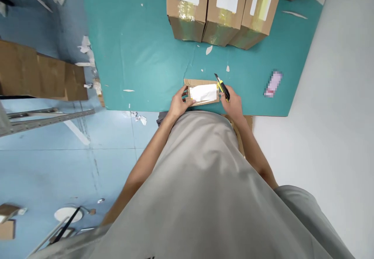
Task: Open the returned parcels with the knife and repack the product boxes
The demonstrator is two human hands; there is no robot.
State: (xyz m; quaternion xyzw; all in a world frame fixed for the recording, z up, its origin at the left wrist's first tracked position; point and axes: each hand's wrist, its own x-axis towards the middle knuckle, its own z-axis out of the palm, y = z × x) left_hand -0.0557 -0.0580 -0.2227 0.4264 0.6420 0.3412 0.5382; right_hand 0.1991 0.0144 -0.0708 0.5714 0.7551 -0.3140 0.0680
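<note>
A small flat piece of cardboard (191,82) with a white label (203,92) lies at the near edge of the teal table (146,56). My left hand (179,103) grips its left end, fingers curled round the edge. My right hand (232,102) is closed on a yellow and black utility knife (222,86), whose blade points up and away at the cardboard's right end. My grey shirt hides the table edge below both hands.
Three taped cardboard boxes (222,9) stand side by side at the back of the table. A blurred pink object (273,82) lies to the right. Paper scraps dot the table and blue floor. A flat brown board (41,71) lies on the left.
</note>
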